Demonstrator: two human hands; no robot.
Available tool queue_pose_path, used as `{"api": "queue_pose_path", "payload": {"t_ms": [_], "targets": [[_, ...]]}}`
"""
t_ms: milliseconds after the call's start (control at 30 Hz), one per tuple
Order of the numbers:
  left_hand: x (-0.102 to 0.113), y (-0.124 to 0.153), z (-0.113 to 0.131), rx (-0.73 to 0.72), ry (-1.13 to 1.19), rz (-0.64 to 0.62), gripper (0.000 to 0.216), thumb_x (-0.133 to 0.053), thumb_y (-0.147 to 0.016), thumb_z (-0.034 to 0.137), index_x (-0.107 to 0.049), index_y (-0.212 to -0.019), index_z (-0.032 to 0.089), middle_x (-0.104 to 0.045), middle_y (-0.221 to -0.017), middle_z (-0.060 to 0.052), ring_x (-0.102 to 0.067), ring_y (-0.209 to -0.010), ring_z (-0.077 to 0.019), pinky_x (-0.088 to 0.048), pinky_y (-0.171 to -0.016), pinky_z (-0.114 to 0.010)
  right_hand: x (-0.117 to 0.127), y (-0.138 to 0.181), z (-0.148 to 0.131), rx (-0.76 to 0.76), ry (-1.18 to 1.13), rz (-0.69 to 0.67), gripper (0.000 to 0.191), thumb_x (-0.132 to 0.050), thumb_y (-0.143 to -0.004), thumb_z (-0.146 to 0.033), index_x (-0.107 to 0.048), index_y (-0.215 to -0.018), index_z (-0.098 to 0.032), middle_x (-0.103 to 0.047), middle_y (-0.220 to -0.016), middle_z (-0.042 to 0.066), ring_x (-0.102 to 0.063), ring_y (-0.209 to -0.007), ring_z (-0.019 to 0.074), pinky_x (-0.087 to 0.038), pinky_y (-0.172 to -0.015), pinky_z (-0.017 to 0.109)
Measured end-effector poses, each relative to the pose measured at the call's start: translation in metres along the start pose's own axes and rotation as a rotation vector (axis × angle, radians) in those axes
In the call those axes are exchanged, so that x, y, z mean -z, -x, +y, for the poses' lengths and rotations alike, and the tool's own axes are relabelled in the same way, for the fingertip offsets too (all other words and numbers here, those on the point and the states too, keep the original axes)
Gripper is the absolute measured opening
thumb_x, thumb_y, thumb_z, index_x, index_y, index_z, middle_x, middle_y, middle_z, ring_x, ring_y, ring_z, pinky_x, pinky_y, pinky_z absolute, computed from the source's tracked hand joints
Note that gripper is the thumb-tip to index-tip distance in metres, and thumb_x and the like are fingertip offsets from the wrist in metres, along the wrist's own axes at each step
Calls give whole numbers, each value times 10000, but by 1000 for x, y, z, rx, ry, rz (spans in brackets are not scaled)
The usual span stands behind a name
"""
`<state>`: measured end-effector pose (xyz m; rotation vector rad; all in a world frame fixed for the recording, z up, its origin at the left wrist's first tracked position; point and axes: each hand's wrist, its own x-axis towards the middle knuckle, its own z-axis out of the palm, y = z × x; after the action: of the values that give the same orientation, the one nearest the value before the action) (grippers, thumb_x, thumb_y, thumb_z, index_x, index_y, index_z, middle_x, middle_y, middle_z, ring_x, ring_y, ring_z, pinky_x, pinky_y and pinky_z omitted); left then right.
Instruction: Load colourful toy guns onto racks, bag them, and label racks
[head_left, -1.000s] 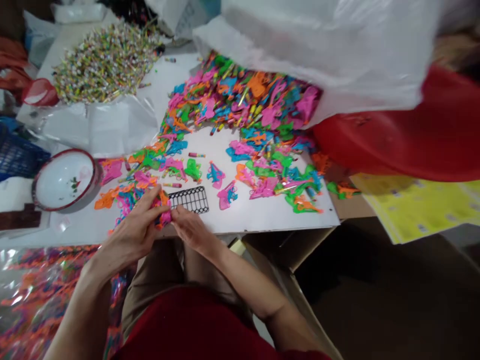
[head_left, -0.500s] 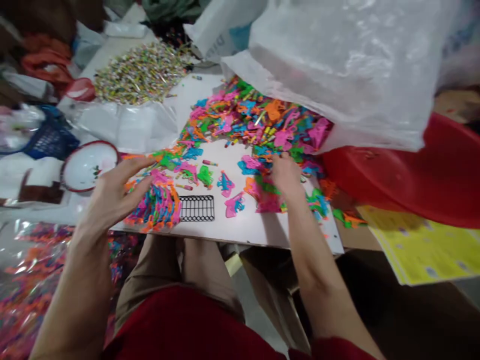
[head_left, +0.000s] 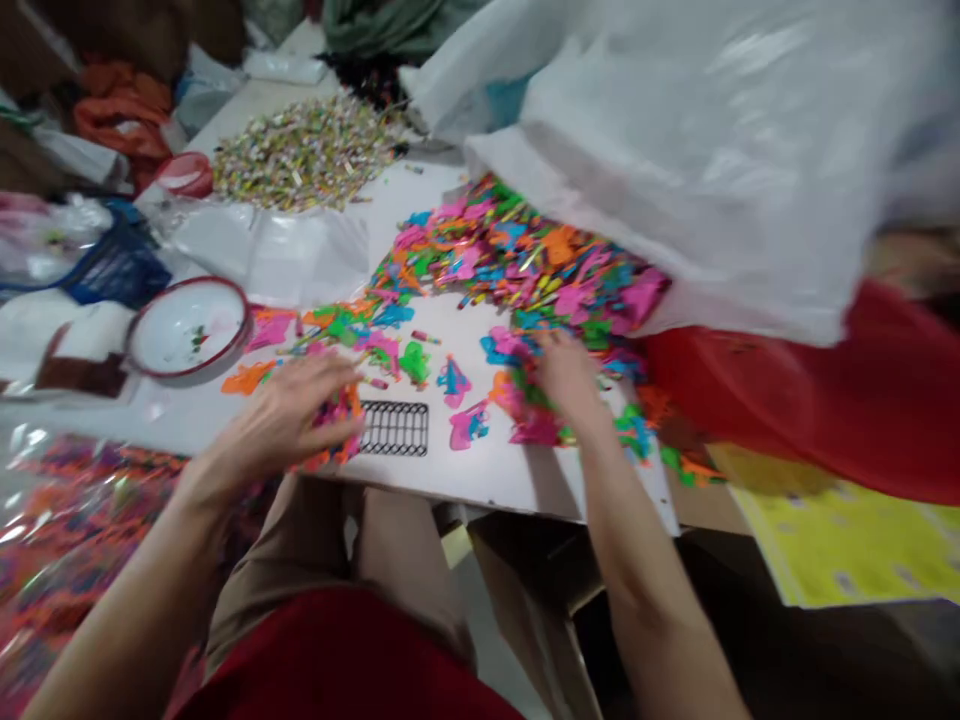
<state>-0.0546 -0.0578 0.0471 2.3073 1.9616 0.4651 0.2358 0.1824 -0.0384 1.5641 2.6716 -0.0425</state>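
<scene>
L hand (head_left: 296, 402) cupped over plastic toy row (head_left: 346, 405) nr edge of white tbl (head_left: 465, 478), beside blk grid (head_left: 395, 428), prob. to hold pcs lined up; can't tell if gripping. R hand (head_left: 566, 375) at loose toys (head_left: 536, 424), R side; blurry, can't tell grip.

Okay, so compared with half a second ago, the left hand (head_left: 289, 405) isn't held spread beside the stack of colourful plastic pieces (head_left: 326, 445) anymore: it's lowered over it, and most of the stack gets hidden. Compared with a full second ago, the right hand (head_left: 562, 370) is moved off the stack and gets planted among the loose pieces (head_left: 536, 430) on the right, so the black grid (head_left: 394, 428) isn't blocked by it now. View's shifted too, more of the blue basket (head_left: 124, 260) is shown.
</scene>
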Motion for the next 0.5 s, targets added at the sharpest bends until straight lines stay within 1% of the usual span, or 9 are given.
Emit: {"api": "queue_pose_path", "payload": {"t_ms": [33,67,133,167,233,300,333,433,500], "targets": [[-1,13,2,-47,-10,-15,455,-551,-879,525,-606,-1197,205,-665,-1186,-98,-608,-1119,-245,-474,-978,-385,2,0,-5,21,-28,-11,417,-441,-894,-128,-512,-1303,-164,-566,-1204,148,-568,-1012,240,-431,-758,301],[-5,27,2,-66,-29,-42,445,-569,-863,534,-618,-1178,224,-680,-1156,-86,-632,-1073,-244,-499,-935,-373,4,-1,-10,49,-56,-19,398,-433,-905,-138,-524,-1292,-162,-575,-1203,141,-573,-1020,232,-435,-778,296],[-23,53,-2,-58,-86,20,433,-557,-853,570,-648,-1115,237,-695,-1109,-84,-657,-1006,-260,-530,-868,-383,6,-8,-15,81,-94,-11,347,-404,-934,-162,-562,-1243,-162,-598,-1168,125,-584,-1009,220,-440,-800,288],[-33,63,-4,-68,-106,39,398,-539,-875,535,-650,-1119,241,-686,-1140,-86,-655,-1020,-264,-536,-864,-388,8,-14,-16,82,-103,3,330,-389,-944,-168,-579,-1214,-163,-606,-1150,120,-588,-1004,217,-442,-803,286],[-53,77,-7,-66,-123,93,331,-489,-928,414,-627,-1182,253,-662,-1212,-76,-629,-1101,-260,-521,-929,-398,13,-28,-19,64,-103,54,322,-364,-953,-160,-597,-1176,-162,-607,-1150,124,-583,-1020,219,-444,-813,288],[-64,84,-9,-70,-95,119,349,-438,-954,305,-576,-1273,274,-630,-1282,-52,-587,-1187,-236,-486,-1006,-377,19,-46,-22,56,-80,109,347,-346,-945,-122,-586,-1193,-155,-590,-1194,139,-562,-1066,226,-444,-835,293],[-66,85,-10,-70,-68,122,371,-425,-959,281,-549,-1308,284,-615,-1309,-39,-572,-1213,-220,-470,-1033,-354,22,-56,-24,61,-61,125,368,-338,-938,-100,-572,-1217,-153,-578,-1217,146,-551,-1087,228,-442,-848,296],[-62,83,-10,-56,7,111,390,-431,-967,294,-517,-1347,296,-580,-1359,-14,-566,-1224,-182,-447,-1063,-287,27,-86,-26,82,35,99,412,-316,-928,-61,-542,-1263,-142,-546,-1259,172,-521,-1135,246,-441,-861,319],[-55,80,-10,-41,36,95,379,-431,-970,270,-533,-1334,296,-578,-1363,-9,-572,-1217,-169,-440,-1072,-277,26,-102,-23,96,103,63,415,-312,-930,-57,-524,-1280,-130,-519,-1282,192,-499,-1166,265,-443,-852,333]]}}
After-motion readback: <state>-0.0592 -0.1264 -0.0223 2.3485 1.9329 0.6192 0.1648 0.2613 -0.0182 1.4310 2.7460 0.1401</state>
